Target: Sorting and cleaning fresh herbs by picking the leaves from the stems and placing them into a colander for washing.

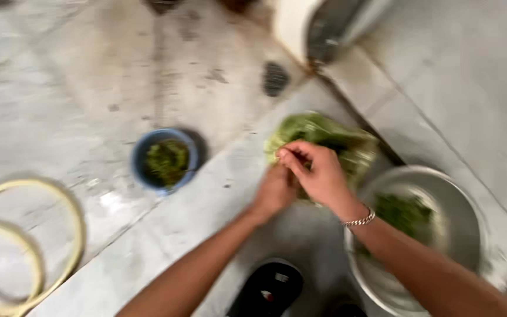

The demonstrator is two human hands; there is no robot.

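A heap of green leafy vegetables [330, 136] lies in a clear plastic bag on the concrete floor. My right hand [318, 173] reaches over it with fingers pinched on some greens at the bag's near edge; a metal bracelet [359, 221] circles the wrist. Partly hidden under the right hand, my left hand [276, 192] closes on the bag's lower edge. To the right stands a large steel bowl [465, 205] holding some picked greens [405, 214]. The picture is motion-blurred.
A small blue bowl [165, 159] with green scraps sits on the floor at left. A coiled yellowish hose [42, 235] lies at far left. A round floor drain [275, 78] is above. A black sandal [268, 289] shows at the bottom.
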